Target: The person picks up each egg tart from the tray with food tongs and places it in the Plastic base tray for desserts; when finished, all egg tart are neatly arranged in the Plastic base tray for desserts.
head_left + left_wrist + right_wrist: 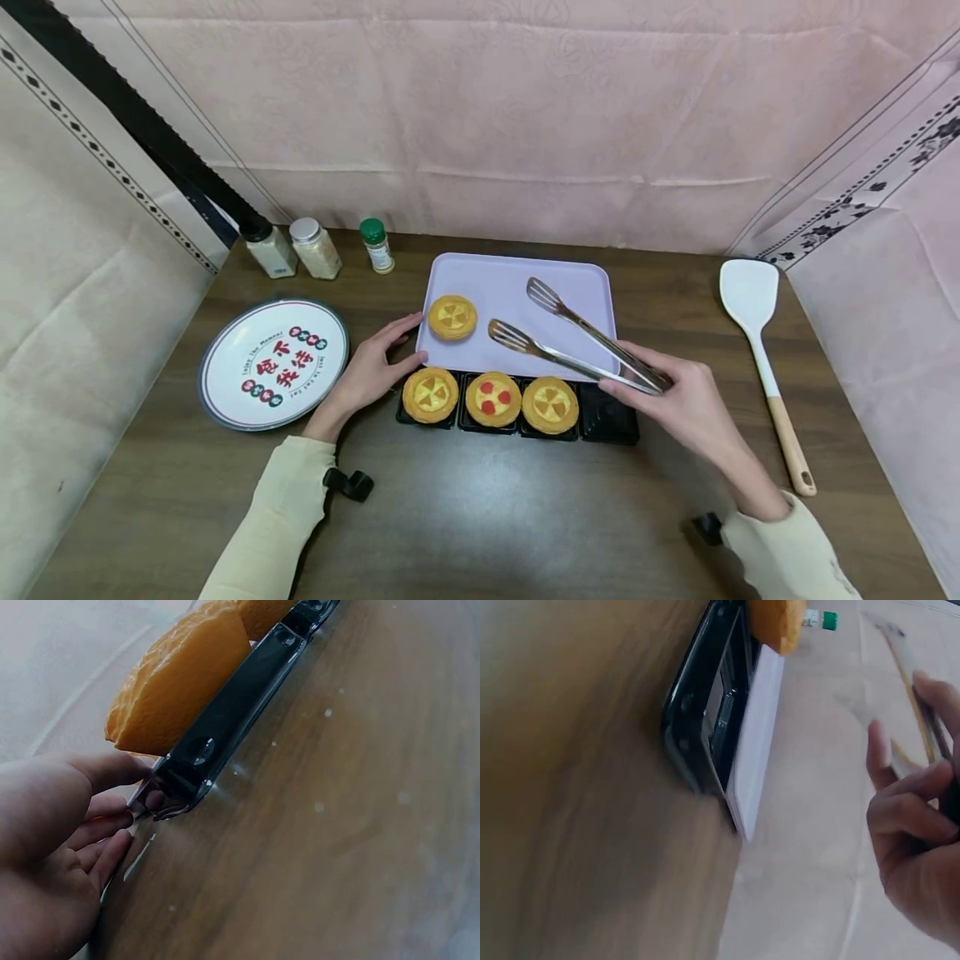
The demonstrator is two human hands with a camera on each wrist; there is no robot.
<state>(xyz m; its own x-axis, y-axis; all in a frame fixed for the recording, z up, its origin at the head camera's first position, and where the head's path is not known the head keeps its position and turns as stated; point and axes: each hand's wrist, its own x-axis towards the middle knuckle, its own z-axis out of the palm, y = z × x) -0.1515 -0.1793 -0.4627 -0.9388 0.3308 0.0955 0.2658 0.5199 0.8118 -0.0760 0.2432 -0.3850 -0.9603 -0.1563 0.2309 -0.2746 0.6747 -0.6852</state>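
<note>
A pair of metal tongs (594, 333) is held in my right hand (678, 404), its two slotted ends spread apart over the lavender tray (487, 279). Nothing sits between those ends. On the tray's left side lies one yellow tart (452, 317). My left hand (371, 367) touches the tray's left edge with extended fingers, the thumb near its front corner. In front of the tray, a black container (609, 418) carries two yellow tarts and, between them, a tart with red pieces (492, 399); its rightmost compartment is bare. In the left wrist view, a tart (180, 682) rises above the container's rim.
A round white plate with red lettering (234, 358) lies at left. Behind it stand two seasoning jars (317, 250) and a green-capped bottle (378, 250). A white spatula with a wooden handle (750, 296) lies at right. Cloth walls (487, 125) enclose the table's back and sides.
</note>
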